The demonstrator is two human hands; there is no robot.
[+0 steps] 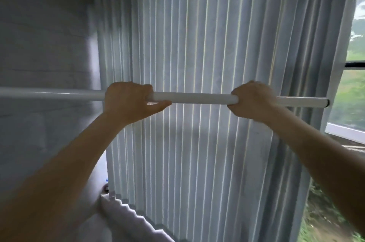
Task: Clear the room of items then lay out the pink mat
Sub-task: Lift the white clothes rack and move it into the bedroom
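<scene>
A: State of each grip?
B: Left hand and right hand were each curled tight round a white pole, held level before the pleated curtain.
A: Pink mat?
B: Not visible in this view.

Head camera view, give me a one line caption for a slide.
Both hands, left and right, grip a horizontal white pole before pleated grey curtains.

Smooth glossy pole, cloth curtain
</scene>
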